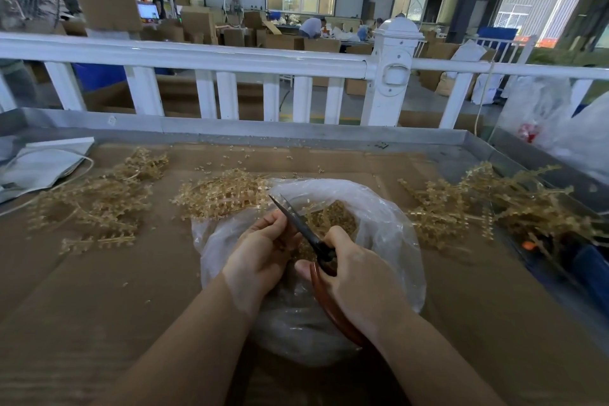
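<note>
A cardboard-covered desk [99, 306] with a raised metal rim fills the near scene. A white fence [197, 58] runs along its far side, with a workshop of cartons beyond it.

A clear plastic bag [389, 217] sits in the near middle of the desk, its mouth open upward. It holds a heap of small gold plastic bits [333, 217], which lie in its far part.

Three loose piles of gold plastic sprigs lie on the cardboard. The left pile [92, 204] is well apart from the bag, the middle pile [220, 194] touches the bag's far-left edge, and the right pile [487, 204] spreads toward the right rim. A flat white pouch [39, 165] lies at the far left corner. Clear sacks [534, 109] bulge beyond the right rim.

Both hands work over the bag's mouth. The right hand [359, 277] grips the scissors [303, 227] by their red-brown handles, and the dark blades point far-left, slightly parted at the tips. The left hand [260, 250] has its fingers curled against the blades, holding a sprig [291, 245] of the same gold plastic. The hand hides most of that sprig.

Stray bits dot the cardboard toward the far rim.
</note>
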Demonstrator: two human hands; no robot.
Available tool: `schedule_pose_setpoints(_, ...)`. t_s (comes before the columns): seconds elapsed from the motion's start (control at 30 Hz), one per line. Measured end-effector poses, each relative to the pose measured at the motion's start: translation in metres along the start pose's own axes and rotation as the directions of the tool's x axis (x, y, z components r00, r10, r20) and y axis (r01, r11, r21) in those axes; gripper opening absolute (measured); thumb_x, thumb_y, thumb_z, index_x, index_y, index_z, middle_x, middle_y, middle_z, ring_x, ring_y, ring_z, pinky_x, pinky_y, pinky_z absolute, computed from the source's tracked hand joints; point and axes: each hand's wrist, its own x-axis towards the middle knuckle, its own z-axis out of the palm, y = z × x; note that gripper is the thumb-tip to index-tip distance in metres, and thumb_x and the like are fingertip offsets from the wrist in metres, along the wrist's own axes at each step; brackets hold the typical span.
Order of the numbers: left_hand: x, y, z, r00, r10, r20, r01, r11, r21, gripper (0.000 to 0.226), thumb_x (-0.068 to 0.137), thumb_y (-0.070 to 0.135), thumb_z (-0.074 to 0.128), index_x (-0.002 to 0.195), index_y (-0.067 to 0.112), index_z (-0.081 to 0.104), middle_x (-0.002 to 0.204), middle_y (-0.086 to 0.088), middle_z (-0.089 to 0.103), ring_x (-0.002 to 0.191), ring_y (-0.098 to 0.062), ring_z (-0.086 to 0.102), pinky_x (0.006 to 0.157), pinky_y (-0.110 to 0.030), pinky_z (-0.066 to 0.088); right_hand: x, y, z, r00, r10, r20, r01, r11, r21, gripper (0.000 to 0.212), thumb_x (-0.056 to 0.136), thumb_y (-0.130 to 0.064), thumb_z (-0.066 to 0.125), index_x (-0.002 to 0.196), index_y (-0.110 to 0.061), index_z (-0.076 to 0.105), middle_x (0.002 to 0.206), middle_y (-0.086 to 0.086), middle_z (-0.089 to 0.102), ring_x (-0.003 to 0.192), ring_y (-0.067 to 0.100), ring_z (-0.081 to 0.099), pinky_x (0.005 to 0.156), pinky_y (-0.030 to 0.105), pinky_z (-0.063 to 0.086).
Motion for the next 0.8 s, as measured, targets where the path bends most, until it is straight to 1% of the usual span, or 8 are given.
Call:
schedule_pose_setpoints(0.1,-0.0006,0.0004,0.0003,1.000,-0.007,0.011,0.007,1.000,0.005,0.020,0.095,0.002,0.044,0.081,0.008,0.056,0.076,-0.008,0.058,0.072,-0.019,0.055,0.076,-0.031,0.045,0.0008,0.0006,-0.0021,1.000,0.007,0.013,-0.007,1.000,0.010,0.031,0.087,-0.059,0.053,0.086,-0.034,0.035,0.066,-0.012,0.049,0.061,-0.004,0.047,0.052,0.011,0.031)
schedule_pose_setpoints(0.17,-0.0004,0.0002,0.0002,1.000,-0.013,0.003,0.013,1.000,0.002,0.021,0.095,0.003,0.045,0.079,0.008,0.057,0.071,-0.006,0.060,0.070,-0.018,0.055,0.074,-0.030,0.045,0.0018,0.0007,-0.0029,1.000,0.012,0.022,-0.012,1.000,0.005,0.031,0.087,-0.059,0.053,0.085,-0.035,0.035,0.066,-0.014,0.050,0.060,-0.006,0.047,0.051,0.011,0.031)
schedule_pose_setpoints(0.33,0.0004,0.0009,-0.0011,1.000,-0.027,0.001,0.027,1.000,-0.004,0.021,0.092,0.004,0.048,0.076,0.009,0.060,0.063,-0.004,0.065,0.062,-0.016,0.061,0.074,-0.030,0.047,0.0041,0.0008,-0.0010,1.000,0.014,0.028,-0.014,1.000,-0.011,0.032,0.087,-0.060,0.052,0.086,-0.033,0.035,0.065,-0.012,0.050,0.058,-0.004,0.047,0.051,0.012,0.030)
schedule_pose_setpoints(0.43,0.0011,0.0009,-0.0023,0.999,-0.031,-0.010,0.031,1.000,-0.004,0.020,0.091,0.003,0.049,0.075,0.008,0.061,0.063,-0.005,0.066,0.066,-0.018,0.060,0.076,-0.032,0.048,0.0039,0.0017,0.0010,1.000,0.011,0.024,-0.010,0.999,-0.036,0.033,0.087,-0.061,0.051,0.088,-0.032,0.035,0.066,-0.012,0.050,0.059,0.000,0.049,0.054,0.013,0.033)
schedule_pose_setpoints(0.5,0.0015,0.0007,-0.0023,0.999,-0.030,-0.017,0.030,1.000,0.003,0.020,0.091,0.003,0.050,0.076,0.008,0.062,0.064,-0.005,0.066,0.065,-0.017,0.062,0.075,-0.031,0.048,0.0031,0.0020,0.0025,1.000,0.005,0.016,-0.004,0.998,-0.057,0.033,0.088,-0.061,0.049,0.089,-0.032,0.034,0.068,-0.013,0.051,0.062,0.002,0.052,0.057,0.014,0.036)
schedule_pose_setpoints(0.6,0.0012,0.0000,-0.0017,1.000,-0.027,-0.009,0.027,0.999,0.017,0.019,0.092,0.004,0.050,0.078,0.008,0.062,0.064,-0.005,0.065,0.064,-0.016,0.062,0.072,-0.029,0.049,0.0029,0.0017,0.0040,1.000,-0.003,-0.010,0.002,0.997,-0.076,0.034,0.088,-0.062,0.048,0.089,-0.032,0.032,0.067,-0.012,0.050,0.062,0.004,0.052,0.053,0.011,0.034)
schedule_pose_setpoints(0.7,-0.0004,0.0006,-0.0013,1.000,-0.016,0.004,0.016,1.000,0.015,0.018,0.092,0.003,0.049,0.079,0.007,0.061,0.068,-0.006,0.063,0.070,-0.018,0.059,0.079,-0.033,0.047,0.0026,0.0011,0.0041,1.000,-0.002,-0.015,0.001,0.998,-0.058,0.034,0.087,-0.062,0.049,0.090,-0.032,0.034,0.067,-0.012,0.051,0.062,0.001,0.052,0.052,0.011,0.034)
schedule_pose_setpoints(0.8,-0.0042,-0.0009,0.0020,1.000,0.002,0.016,-0.003,0.999,0.035,0.020,0.091,0.000,0.049,0.076,0.006,0.060,0.072,-0.008,0.060,0.072,-0.020,0.057,0.081,-0.033,0.047,0.0017,0.0005,0.0033,0.999,0.008,-0.037,-0.009,0.999,-0.031,0.034,0.087,-0.062,0.050,0.091,-0.031,0.037,0.070,-0.011,0.055,0.066,0.002,0.054,0.057,0.012,0.036)
